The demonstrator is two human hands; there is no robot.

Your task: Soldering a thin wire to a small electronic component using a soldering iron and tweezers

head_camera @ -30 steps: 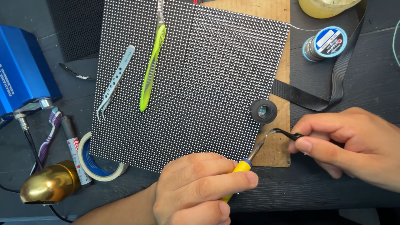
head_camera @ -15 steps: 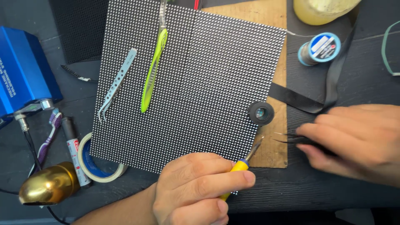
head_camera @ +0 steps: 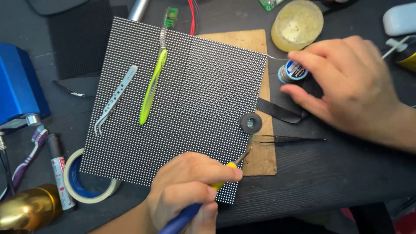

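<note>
Fingers (head_camera: 203, 173) of the left hand (head_camera: 190, 190) curl tight around a yellow-and-blue-handled tool (head_camera: 195, 206), its metal tip at the near right edge of the dotted black panel (head_camera: 186, 104). Right hand (head_camera: 351, 86) reaches far right, fingers loosely spread, thumb and forefinger touching a small solder spool (head_camera: 292, 71) with a blue-and-white round label. Black tweezers (head_camera: 288, 139) lie on the table (head_camera: 329, 173) near the panel.
</note>
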